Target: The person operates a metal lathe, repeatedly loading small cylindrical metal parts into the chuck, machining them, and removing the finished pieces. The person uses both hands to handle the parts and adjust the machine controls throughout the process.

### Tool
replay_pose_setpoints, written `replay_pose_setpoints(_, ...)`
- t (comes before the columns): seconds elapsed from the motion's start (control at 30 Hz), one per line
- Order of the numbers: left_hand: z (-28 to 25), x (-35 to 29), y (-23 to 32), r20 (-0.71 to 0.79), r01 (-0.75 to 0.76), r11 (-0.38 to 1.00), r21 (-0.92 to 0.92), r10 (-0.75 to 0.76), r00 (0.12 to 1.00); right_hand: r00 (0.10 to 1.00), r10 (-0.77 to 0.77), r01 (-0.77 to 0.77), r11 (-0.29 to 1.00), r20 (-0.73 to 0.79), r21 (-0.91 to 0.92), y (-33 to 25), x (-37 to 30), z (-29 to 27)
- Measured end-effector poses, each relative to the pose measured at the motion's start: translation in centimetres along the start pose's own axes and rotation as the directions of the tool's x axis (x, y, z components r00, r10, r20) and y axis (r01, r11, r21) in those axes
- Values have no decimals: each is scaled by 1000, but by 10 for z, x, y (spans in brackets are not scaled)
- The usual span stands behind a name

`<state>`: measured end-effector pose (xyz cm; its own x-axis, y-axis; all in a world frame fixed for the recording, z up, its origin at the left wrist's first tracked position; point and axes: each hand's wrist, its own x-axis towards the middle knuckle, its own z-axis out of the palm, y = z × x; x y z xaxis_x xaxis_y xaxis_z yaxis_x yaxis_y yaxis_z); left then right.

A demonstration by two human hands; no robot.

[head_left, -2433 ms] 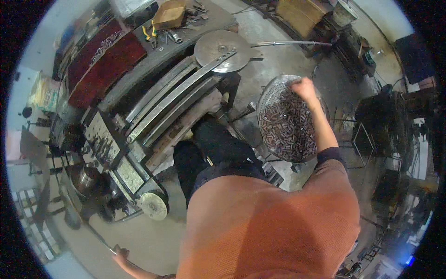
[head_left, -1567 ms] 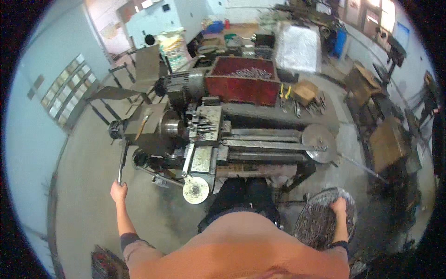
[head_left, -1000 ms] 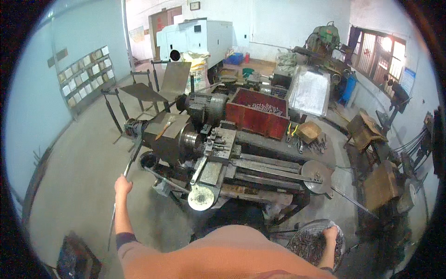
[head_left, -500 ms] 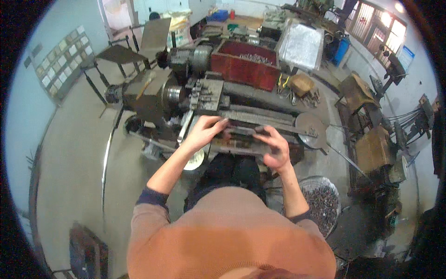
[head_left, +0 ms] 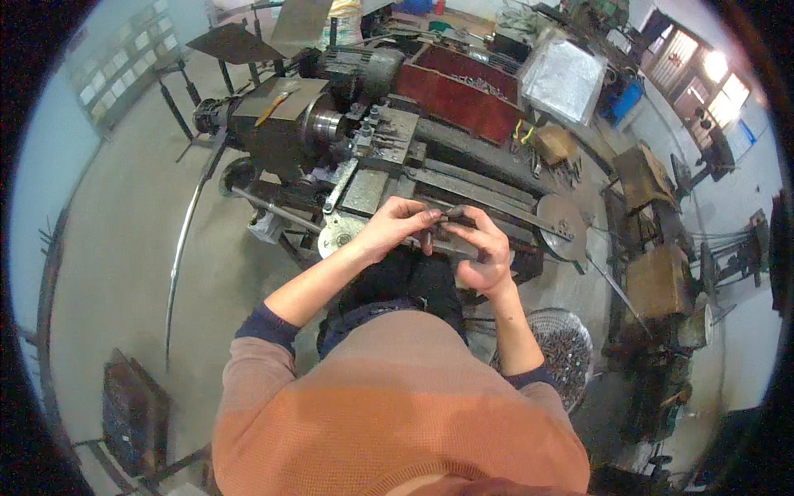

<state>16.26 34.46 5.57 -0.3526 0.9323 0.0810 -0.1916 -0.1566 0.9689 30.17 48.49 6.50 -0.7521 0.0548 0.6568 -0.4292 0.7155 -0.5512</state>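
Observation:
In front of my body, over the near side of a metal lathe (head_left: 364,194), my two hands meet at the fingertips. Between them is a small dark part (head_left: 445,218), too small and too covered by fingers to tell its exact kind. My left hand (head_left: 399,230) pinches it from the left with thumb and fingers. From the right, my right hand (head_left: 486,248) curls its thumb and fingers round the same spot. The fingertips look dark and stained. The lathe's chuck (head_left: 329,126) and tool post (head_left: 368,132) stand beyond my left hand.
A red metal bin (head_left: 455,103) of small parts sits behind the lathe bed. At the right are a round metal plate (head_left: 562,231) with small pieces, yellow-handled pliers (head_left: 523,132) and a cardboard box (head_left: 554,145). A basket (head_left: 585,331) of small metal parts stands low on my right.
My hands, apart and blurred before, have come together, with fingertips meeting round the small dark part. The view has shifted, so the lathe sits higher and slightly tilted.

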Motion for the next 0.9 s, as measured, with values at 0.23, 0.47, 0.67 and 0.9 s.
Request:
replay_pose_setpoints(0.23, -18, -1, 17, 30, -78, 842, 535, 73, 997, 985, -3, 15, 998, 174, -69, 11, 13, 16)
replay_pose_setpoints(0.47, -50, -1, 18, 3, -34, 872, 489, 37, 999, 950, -83, 81, 996, 301, 19, 19, 47, 27)
replay_pose_setpoints(0.67, -83, -7, 22, -89, 5, 812, 583, 58, 994, 912, -169, 164, 985, 373, 45, 39, 87, 53)
replay_pose_setpoints(0.9, -162, -63, 62, -445, 151, 768, 622, 188, 875, 883, -117, 259, 929, 454, -264, 76, 163, 86)
